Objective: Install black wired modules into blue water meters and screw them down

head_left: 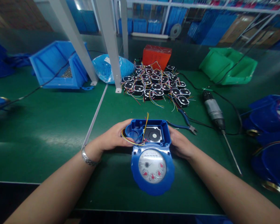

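Observation:
A blue water meter (152, 186) with a round white dial is held between my two hands over the green table. Its open box at the far end contains a black square module (151, 134) in a white frame, and yellow, red and white wires come out of it. My left hand (115, 135) grips the box's left side, thumb near the wires by the round compartment. My right hand (179, 141) is wrapped around the right side, its fingers mostly hidden behind the housing. Blue-handled pliers (185, 121) lie just beyond my right hand.
Several black modules with loose wires (155, 87) cover the table ahead, before an orange box (157, 57). An electric screwdriver (213, 110) lies to the right, near more blue meters (270, 149). A blue bin (60, 67), metal posts (107, 37) and a green bin (228, 67) stand farther back.

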### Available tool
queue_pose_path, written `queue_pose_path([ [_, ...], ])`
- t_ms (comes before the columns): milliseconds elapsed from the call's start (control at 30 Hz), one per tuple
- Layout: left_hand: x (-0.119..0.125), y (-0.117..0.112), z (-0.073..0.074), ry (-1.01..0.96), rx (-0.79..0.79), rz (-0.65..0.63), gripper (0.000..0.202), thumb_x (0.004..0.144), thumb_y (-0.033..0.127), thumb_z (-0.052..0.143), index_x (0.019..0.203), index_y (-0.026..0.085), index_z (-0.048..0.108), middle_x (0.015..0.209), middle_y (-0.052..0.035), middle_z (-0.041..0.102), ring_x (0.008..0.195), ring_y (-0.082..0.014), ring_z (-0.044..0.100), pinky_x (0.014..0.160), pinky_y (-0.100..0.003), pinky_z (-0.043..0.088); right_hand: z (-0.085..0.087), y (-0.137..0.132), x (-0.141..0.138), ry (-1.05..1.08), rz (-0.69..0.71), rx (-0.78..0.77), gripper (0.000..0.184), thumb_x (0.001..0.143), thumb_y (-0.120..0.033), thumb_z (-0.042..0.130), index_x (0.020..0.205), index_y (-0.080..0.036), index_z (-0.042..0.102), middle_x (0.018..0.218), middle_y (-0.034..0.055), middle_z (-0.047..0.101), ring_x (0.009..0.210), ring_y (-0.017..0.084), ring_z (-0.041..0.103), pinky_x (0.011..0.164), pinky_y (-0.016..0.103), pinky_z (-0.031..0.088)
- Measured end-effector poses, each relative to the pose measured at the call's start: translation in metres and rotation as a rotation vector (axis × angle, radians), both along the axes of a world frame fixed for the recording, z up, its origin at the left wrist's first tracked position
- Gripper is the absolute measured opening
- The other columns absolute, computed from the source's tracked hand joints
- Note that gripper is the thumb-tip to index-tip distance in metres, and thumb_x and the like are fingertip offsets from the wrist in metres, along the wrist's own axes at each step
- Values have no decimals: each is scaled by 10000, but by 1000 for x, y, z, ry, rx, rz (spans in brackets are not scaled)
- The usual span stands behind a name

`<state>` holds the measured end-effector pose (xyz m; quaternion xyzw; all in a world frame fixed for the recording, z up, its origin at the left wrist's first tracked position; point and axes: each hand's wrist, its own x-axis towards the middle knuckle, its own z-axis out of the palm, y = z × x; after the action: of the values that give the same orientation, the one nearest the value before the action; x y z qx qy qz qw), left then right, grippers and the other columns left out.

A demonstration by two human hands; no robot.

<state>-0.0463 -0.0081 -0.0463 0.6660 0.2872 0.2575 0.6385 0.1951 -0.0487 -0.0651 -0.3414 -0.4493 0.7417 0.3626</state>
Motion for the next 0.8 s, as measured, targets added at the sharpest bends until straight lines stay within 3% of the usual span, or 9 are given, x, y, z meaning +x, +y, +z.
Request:
queue_pose_path([
  [633, -1, 0, 0, 25, 40, 0, 664, 584, 432, 718, 1131, 140, 481, 1071, -81, 570, 969, -227, 520, 857, -340, 404, 0, 1, -1, -30, -13, 17, 710, 628, -541, 667, 1173, -165, 411, 1044, 93, 551, 768, 115, 558, 724, 250, 463],
  [800, 0, 0, 1, 19, 27, 6, 671, 572, 437, 723, 1124, 142, 483, 1085, -84, 567, 978, -234, 519, 866, -352, 405, 1, 1, -1, -35, -11, 13, 693, 636, -530, 666, 1167, -164, 413, 1062, 99, 548, 834, 142, 568, 730, 257, 462],
])
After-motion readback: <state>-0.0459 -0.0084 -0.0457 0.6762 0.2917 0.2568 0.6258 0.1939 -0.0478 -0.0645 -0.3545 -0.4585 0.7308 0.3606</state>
